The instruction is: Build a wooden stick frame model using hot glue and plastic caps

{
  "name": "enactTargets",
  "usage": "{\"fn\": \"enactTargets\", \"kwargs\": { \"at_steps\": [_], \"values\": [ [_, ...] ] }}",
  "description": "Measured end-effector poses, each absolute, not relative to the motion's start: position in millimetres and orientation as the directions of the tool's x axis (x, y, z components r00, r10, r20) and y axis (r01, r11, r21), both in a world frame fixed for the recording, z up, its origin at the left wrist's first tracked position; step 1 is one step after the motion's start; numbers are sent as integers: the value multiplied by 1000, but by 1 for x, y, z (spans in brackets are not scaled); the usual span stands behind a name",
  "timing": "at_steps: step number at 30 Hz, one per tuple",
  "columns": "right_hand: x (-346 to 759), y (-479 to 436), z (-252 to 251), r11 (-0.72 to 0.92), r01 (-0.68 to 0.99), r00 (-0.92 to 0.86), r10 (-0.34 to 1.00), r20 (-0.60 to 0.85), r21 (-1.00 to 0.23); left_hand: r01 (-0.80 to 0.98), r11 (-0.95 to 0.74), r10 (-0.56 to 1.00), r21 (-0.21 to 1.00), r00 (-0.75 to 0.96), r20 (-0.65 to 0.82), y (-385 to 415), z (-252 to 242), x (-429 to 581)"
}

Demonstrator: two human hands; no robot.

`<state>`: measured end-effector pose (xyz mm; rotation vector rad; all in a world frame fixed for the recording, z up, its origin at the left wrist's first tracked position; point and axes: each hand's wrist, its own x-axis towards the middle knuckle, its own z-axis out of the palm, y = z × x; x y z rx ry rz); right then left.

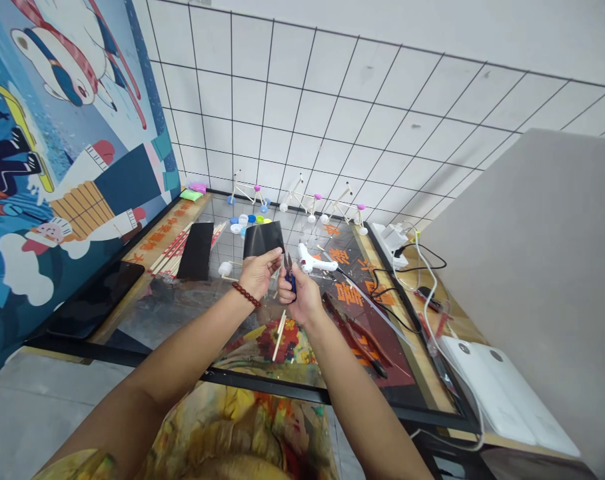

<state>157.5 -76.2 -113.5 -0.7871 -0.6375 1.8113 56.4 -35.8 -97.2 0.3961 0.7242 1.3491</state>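
My left hand (pixel 258 275), with a beaded bracelet at its wrist, pinches the lower right corner of a black sheet (pixel 262 240). In my right hand (pixel 303 295) is a pair of small snips (pixel 289 265) with blue handles, its blades pointing up beside the sheet's right edge. Whether the blades touch the sheet I cannot tell. A white glue gun (pixel 316 261) lies just right of the snips. Behind my left hand is a small stick piece with a white round end (pixel 225 269). Loose wooden sticks (pixel 279 337) lie below my hands.
Red-handled pliers (pixel 360 337) lie at right. To the left are a black strip (pixel 196 252), wrapped sticks (pixel 168 259) and a dark tablet-like slab (pixel 100 300). Bottle caps (pixel 243 219) and stick frames (pixel 298 195) stand behind. Cables run from a power strip (pixel 384 243).
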Motion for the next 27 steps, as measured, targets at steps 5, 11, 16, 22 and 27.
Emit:
{"fn": "enactTargets", "kwargs": {
  "at_steps": [5,11,16,22,27],
  "values": [
    [156,-76,-115,-354,-576,-282,932,-228,-736,-734,195,970,651,45,-240,-35,-98,56],
    [155,-76,-115,-359,-577,-282,931,-233,-734,-708,205,971,675,61,-230,-34,-102,56],
    [157,-75,-117,-351,-585,-276,934,-228,-731,-718,196,972,668,52,-229,-34,-102,57],
    [156,-76,-117,-352,-569,-271,933,-235,-743,-714,212,968,667,59,-245,-35,-101,56],
    [153,-77,-118,-370,-546,-279,926,-253,-752,-701,226,966,676,73,-247,-33,-102,56]
  ]
}}
